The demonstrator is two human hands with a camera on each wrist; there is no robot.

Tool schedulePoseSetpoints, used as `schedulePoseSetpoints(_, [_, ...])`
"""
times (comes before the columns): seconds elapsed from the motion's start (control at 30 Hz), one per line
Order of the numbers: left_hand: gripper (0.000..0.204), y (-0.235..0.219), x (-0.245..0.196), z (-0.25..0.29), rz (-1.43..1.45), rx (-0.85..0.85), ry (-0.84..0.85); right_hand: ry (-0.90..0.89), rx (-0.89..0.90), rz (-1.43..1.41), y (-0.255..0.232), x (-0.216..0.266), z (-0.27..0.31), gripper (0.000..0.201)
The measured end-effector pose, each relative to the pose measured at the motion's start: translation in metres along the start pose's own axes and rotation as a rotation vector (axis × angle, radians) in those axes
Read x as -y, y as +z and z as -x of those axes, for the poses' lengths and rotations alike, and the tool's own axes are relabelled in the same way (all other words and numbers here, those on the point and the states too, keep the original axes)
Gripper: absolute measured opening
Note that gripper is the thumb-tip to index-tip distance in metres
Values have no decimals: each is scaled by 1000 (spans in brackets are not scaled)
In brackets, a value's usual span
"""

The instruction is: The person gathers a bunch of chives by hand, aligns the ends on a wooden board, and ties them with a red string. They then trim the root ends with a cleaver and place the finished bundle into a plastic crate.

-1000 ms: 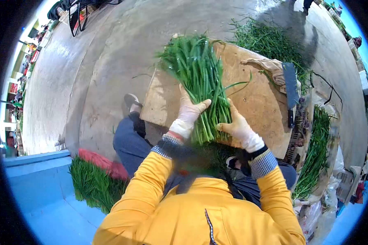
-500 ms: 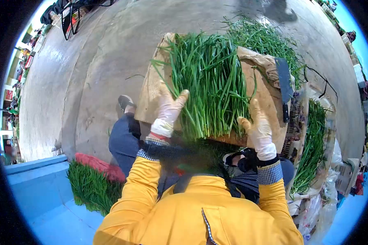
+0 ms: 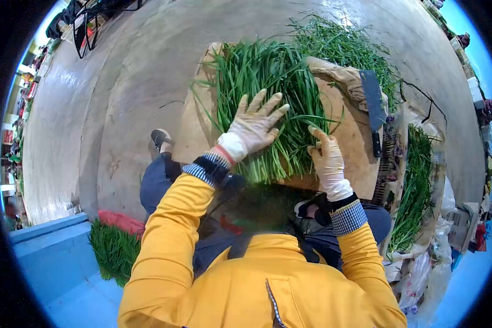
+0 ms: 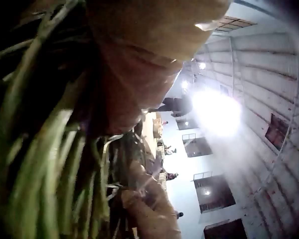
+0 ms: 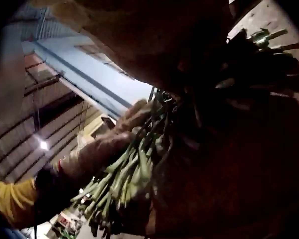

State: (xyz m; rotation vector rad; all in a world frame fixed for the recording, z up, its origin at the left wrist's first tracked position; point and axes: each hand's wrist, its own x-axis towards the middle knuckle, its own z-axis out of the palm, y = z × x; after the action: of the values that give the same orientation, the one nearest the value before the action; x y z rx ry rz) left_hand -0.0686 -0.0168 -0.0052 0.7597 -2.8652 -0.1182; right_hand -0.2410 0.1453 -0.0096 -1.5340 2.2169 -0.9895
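A thick layer of long green stalks (image 3: 262, 71) lies spread over a wooden board (image 3: 197, 117), its pale cut ends toward the person. The gloved left hand (image 3: 254, 124) rests on top of the stalks, fingers spread. At the right edge of the stalks is the gloved right hand (image 3: 327, 159), fingers partly bent beside some loose blades; whether it pinches any is unclear. Pale stalk ends (image 4: 50, 189) fill the lower left of the left wrist view, close to the left hand (image 4: 139, 59). In the right wrist view the stalk ends (image 5: 129, 181) lie between the hands.
A cleaver (image 3: 373, 106) and a crumpled cloth (image 3: 344, 76) lie at the board's right side. Loose greens (image 3: 347, 49) are heaped on the floor behind. More greens (image 3: 415, 191) fill a crate at the right; another bundle (image 3: 113, 250) stands at the lower left beside red cloth (image 3: 120, 220).
The hands first gripped the bundle from both sides, then moved apart as the stalks spread over the board. The left hand has since moved right, onto the stalks.
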Motion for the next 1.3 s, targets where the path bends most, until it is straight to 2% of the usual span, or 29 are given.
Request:
schedulePoseSetpoints(0.03, [66,11,4,10,-26,-61,-36,73,19,-58,-2,-4,0,44])
schedulePoseSetpoints(0.1, [67,9,11,24,-26,-93,-74,24,-32,-138,5,-19,2,46])
schedulePoseSetpoints(0.17, [67,8,17,29,33,-46,-107,14,-49,-230,-3,-7,2,54])
schedulePoseSetpoints(0.2, [68,8,20,30,45,-51,-85,6,-49,-69,-14,5,4,55])
schedulePoseSetpoints(0.23, [68,9,22,28,42,-56,-86,1,-52,-69,-19,15,5,55])
schedulePoseSetpoints(0.3, [69,14,25,29,83,-83,-44,-166,-246,-123,-21,26,8,47])
schedulePoseSetpoints(0.33, [70,9,22,27,57,-39,-57,-184,-314,-235,-16,32,8,42])
schedulePoseSetpoints(0.37, [70,9,22,27,58,-39,-56,-184,-314,-233,-15,37,8,42])
schedulePoseSetpoints(0.43, [70,9,22,27,82,-57,-53,-36,-177,-135,-13,53,4,41])
schedulePoseSetpoints(0.5, [70,4,20,25,108,-33,-57,-80,-183,-48,-1,56,-8,42])
schedulePoseSetpoints(0.57, [70,2,22,28,124,-8,-73,-188,-221,-86,12,57,-16,44])
schedulePoseSetpoints(0.6, [70,6,24,28,121,-34,-52,-164,-330,-85,8,56,-13,38])
schedulePoseSetpoints(0.63, [70,9,26,29,121,-62,-38,-119,-386,-224,-6,67,-11,27])
schedulePoseSetpoints(0.7, [71,12,28,31,147,-84,-26,-85,-379,-300,-18,55,0,20])
schedulePoseSetpoints(0.73, [71,14,29,30,167,-88,-21,2,-229,-302,-22,55,8,12])
schedulePoseSetpoints(0.77, [72,15,30,29,189,-93,-11,145,-22,-21,-24,57,17,20])
schedulePoseSetpoints(0.83, [72,16,32,26,228,-104,16,193,114,279,-9,59,20,41])
schedulePoseSetpoints(0.87, [71,17,31,26,218,-123,24,254,162,340,2,55,17,50])
schedulePoseSetpoints(1.03, [70,15,33,28,230,-105,17,233,45,449,34,42,12,50])
schedulePoseSetpoints(1.1, [71,20,36,28,260,-105,17,191,27,323,38,31,14,39])
schedulePoseSetpoints(1.13, [71,20,35,27,251,-94,9,59,-30,216,34,28,15,25])
schedulePoseSetpoints(1.17, [71,19,35,28,250,-93,6,57,-29,215,31,27,15,25])
schedulePoseSetpoints(1.27, [71,18,35,28,254,-97,8,147,12,-137,28,18,17,15])
schedulePoseSetpoints(1.3, [70,17,34,27,233,-99,19,146,13,-137,27,15,19,15])
